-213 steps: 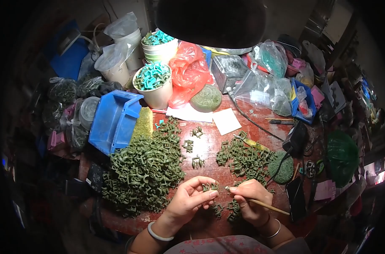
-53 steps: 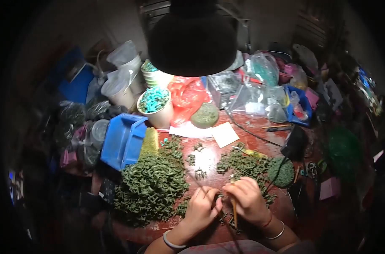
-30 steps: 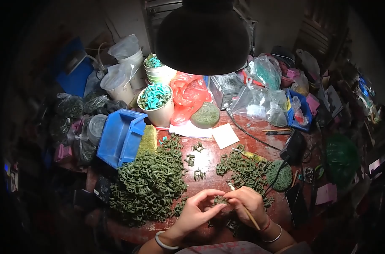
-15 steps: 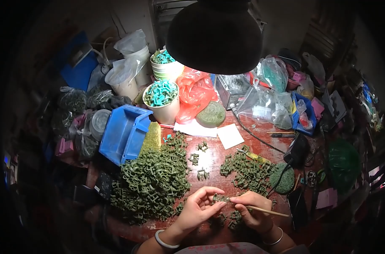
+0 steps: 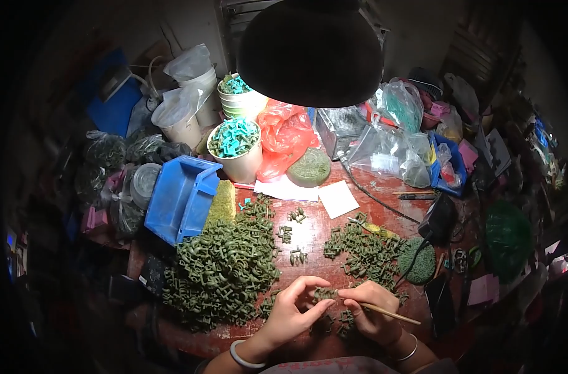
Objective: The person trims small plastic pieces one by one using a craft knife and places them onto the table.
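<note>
My left hand (image 5: 293, 313) is closed in a pinch on a small dark-green piece (image 5: 323, 293) shaped like the pieces in the heaps. My right hand (image 5: 374, 306) grips a thin tool with a wooden handle (image 5: 396, 314), its tip hidden near the piece. Below the fingers lie a few more green pieces (image 5: 345, 323), partly covered by the hands. A tall heap of green pieces (image 5: 224, 268) rises left of my left hand. Beyond my right hand spreads a smaller heap (image 5: 365, 252). Small clusters (image 5: 298, 255) sit between the two heaps.
A tilted blue bin (image 5: 179, 199) leans behind the big heap. White cups (image 5: 243, 165) hold turquoise and green pieces at the back, beside a red plastic bag (image 5: 284, 137). A dark lamp shade (image 5: 309, 56) hangs overhead. A cable (image 5: 377, 202) crosses to a black adapter (image 5: 438, 218).
The tool's handle has shifted slightly left and down in the view. Both hands stay closed around the piece and the tool; the whole scene moves a little with the camera.
</note>
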{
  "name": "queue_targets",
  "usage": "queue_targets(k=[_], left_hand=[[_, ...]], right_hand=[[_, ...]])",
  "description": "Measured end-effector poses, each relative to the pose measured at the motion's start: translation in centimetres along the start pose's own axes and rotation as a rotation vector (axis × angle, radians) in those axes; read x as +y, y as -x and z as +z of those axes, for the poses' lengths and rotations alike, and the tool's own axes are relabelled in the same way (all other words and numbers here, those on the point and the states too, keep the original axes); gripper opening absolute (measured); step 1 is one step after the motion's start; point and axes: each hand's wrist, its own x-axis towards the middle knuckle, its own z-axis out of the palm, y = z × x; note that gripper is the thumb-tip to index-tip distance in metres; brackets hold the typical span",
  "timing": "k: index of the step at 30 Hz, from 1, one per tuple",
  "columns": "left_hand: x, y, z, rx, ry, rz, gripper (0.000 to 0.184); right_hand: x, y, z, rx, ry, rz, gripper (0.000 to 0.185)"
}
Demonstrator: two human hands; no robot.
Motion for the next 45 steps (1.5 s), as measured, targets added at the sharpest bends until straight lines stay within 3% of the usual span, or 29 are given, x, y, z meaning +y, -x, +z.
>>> queue_targets(k=[3,6,18,22,25,30,45], left_hand=[[0.6,-0.1,-0.5,-0.069,0.266,-0.129,0.033],[0.2,-0.3,-0.7,-0.101,0.391,-0.112,0.033],[0.8,-0.3,-1.1,-0.089,0.546,-0.233,0.035],[0.5,-0.4,-1.2,-0.077,0.56,-0.231,0.035],[0.8,-0.4,-1.1,-0.081,0.588,-0.236,0.035],[0.9,-0.2,-1.2,-0.139,0.569,-0.264,0.032],[1.5,-0.2,-1.3,-0.203,0.604,-0.318,0.03]], right_hand=[[-0.1,-0.1,-0.1,-0.04,-0.059,-0.005,0.016],[0.2,0.0,-0.1,0.033,-0.022,0.027,0.015],[-0.2,-0.4,-0.2,-0.043,-0.024,0.009,0.013],[0.4,0.3,0.0,0.082,0.03,-0.027,0.013],[0.2,0.3,-0.3,0.023,-0.07,0.035,0.012],[-0.4,0.2,-0.8,0.099,-0.474,0.479,0.012],[0.9,0.4,-0.5,0.008,-0.695,0.548,0.018]])
